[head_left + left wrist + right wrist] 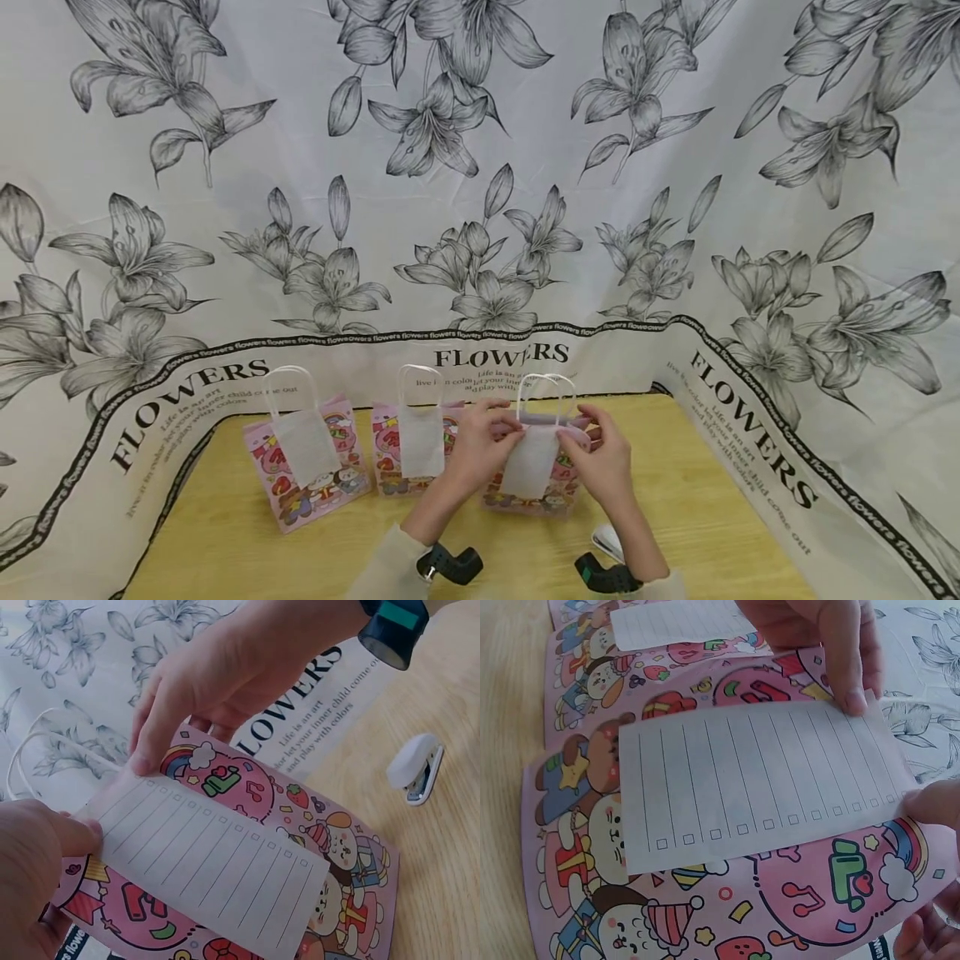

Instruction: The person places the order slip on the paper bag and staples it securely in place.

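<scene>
A pink cartoon-printed gift bag (566, 492) with white handles stands at the right of the row. A lined checklist slip (217, 855) with small boxes lies against its front. With thumb on the slip's upper left corner and fingers behind the bag's rim, my left hand (480, 442) pinches the two together. My right hand (606, 462) pinches slip and rim likewise at the other corner. In the right wrist view, the right thumb (934, 804) presses the slip's edge. Most fingers behind the rim are hidden.
Two similar bags, one at the far left (348, 467) and one in the middle (386, 450), stand on the wooden table (210, 533), each with a white slip on its front. A white stapler (416, 769) lies near my right forearm. Flower-printed cloth (480, 250) surrounds the table.
</scene>
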`<state>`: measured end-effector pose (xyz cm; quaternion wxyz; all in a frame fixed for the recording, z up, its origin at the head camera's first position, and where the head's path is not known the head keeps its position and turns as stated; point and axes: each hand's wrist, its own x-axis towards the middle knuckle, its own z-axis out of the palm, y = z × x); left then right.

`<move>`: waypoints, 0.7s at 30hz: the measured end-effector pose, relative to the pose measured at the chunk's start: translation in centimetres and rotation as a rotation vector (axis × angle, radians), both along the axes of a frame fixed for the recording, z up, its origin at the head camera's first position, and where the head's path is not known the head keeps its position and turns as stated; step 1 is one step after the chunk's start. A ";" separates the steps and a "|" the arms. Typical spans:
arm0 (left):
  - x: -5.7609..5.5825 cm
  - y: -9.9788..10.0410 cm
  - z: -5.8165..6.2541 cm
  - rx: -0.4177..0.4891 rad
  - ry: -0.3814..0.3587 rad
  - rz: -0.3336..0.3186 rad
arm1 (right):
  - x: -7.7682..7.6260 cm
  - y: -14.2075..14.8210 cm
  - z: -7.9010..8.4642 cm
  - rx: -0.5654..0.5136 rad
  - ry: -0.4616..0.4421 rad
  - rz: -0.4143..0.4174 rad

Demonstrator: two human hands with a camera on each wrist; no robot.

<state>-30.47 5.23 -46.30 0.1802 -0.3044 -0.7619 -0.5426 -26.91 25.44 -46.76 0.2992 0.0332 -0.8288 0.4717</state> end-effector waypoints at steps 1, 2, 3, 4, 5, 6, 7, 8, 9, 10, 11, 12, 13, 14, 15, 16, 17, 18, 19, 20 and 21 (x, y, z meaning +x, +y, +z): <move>0.1 0.0 0.0 -0.006 0.013 0.002 | 0.0 0.1 0.1 0.024 -0.001 0.001; 0.2 -0.1 0.0 -0.008 0.021 0.005 | 0.1 0.2 0.2 0.041 0.004 0.006; 0.3 -0.2 0.0 -0.011 0.023 0.019 | 0.1 0.2 0.3 0.055 0.010 0.013; 0.4 -0.3 0.0 -0.016 0.027 0.038 | 0.1 0.3 0.4 0.066 0.015 0.025; 0.5 -0.5 0.0 -0.024 0.025 0.060 | 0.1 0.3 0.4 0.071 0.014 0.038; 0.7 -0.6 0.1 -0.029 0.021 0.081 | 0.1 0.2 0.4 0.072 0.013 0.055; 0.8 -0.8 0.2 -0.040 0.027 0.104 | 0.1 0.2 0.5 0.070 0.009 0.075; 1.0 -0.9 0.3 -0.056 0.023 0.125 | 0.0 0.1 0.5 0.061 0.000 0.095; 1.1 -1.1 0.4 -0.079 0.024 0.147 | 0.0 0.1 0.5 0.055 -0.008 0.114; 1.2 -1.2 0.6 -0.109 0.035 0.167 | 0.0 0.1 0.5 0.053 -0.015 0.128; 1.3 -1.3 0.7 -0.139 0.048 0.181 | 0.1 0.0 0.5 0.050 -0.020 0.139; 1.3 -1.5 0.8 -0.173 0.063 0.197 | 0.1 0.0 0.5 0.055 -0.019 0.149; 1.3 -1.6 0.9 -0.206 0.077 0.209 | 0.1 -0.1 0.5 0.063 -0.016 0.154; 1.3 -1.7 1.1 -0.232 0.083 0.217 | 0.2 -0.1 0.6 0.075 -0.009 0.158; 1.3 -1.7 1.2 -0.255 0.090 0.220 | 0.3 -0.2 0.7 0.090 -0.001 0.160; 1.3 -1.8 1.3 -0.276 0.097 0.218 | 0.3 -0.2 0.8 0.111 0.007 0.159; 1.3 -1.8 1.4 -0.292 0.096 0.213 | 0.4 -0.3 0.9 0.127 0.012 0.159; 1.3 -1.9 1.5 -0.304 0.085 0.206 | 0.4 -0.3 1.0 0.145 0.020 0.161; 1.3 -1.9 1.6 -0.307 0.067 0.192 | 0.5 -0.4 1.1 0.160 0.023 0.162; 1.3 -2.0 1.7 -0.306 0.040 0.171 | 0.5 -0.4 1.1 0.171 0.026 0.164; 1.3 -2.0 1.7 -0.302 0.009 0.151 | 0.6 -0.4 1.2 0.179 0.025 0.165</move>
